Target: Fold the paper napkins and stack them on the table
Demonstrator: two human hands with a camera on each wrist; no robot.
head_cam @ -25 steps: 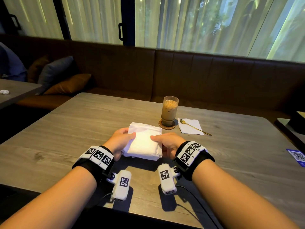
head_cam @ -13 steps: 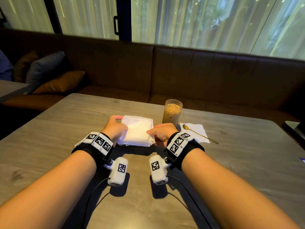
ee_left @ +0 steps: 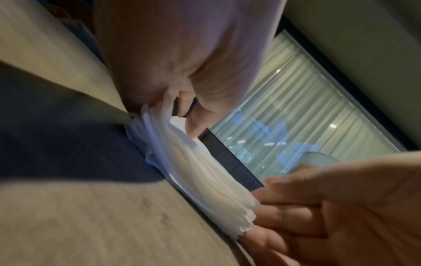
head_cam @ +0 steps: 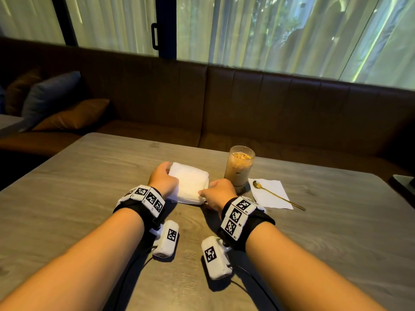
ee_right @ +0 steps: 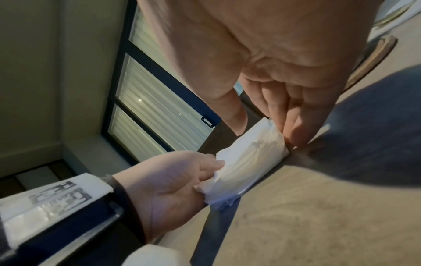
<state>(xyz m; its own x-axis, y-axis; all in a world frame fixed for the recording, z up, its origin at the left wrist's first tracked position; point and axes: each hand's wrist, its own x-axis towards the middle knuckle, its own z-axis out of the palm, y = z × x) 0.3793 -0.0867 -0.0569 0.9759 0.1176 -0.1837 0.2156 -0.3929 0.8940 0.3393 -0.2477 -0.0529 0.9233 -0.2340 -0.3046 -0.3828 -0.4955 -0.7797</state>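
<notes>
A stack of white paper napkins (head_cam: 189, 185) lay on the wooden worktop (head_cam: 67, 187), a little left of the head view's centre. The left hand (head_cam: 163, 180) gripped the stack's left edge; in the right wrist view its fingers (ee_right: 205, 167) curled round the loose layered edges, thumb on top. The right hand (head_cam: 219, 191) met the stack's near right corner, its fingers (ee_right: 293, 122) fairly straight and pointing down against the stack's end where it met the worktop, the thumb reaching over the top. Just right of the stack stood a glass of iced coffee (head_cam: 239, 169). Further right, a gold spoon (head_cam: 278, 195) lay across a single napkin (head_cam: 269, 194) spread flat on the worktop.
</notes>
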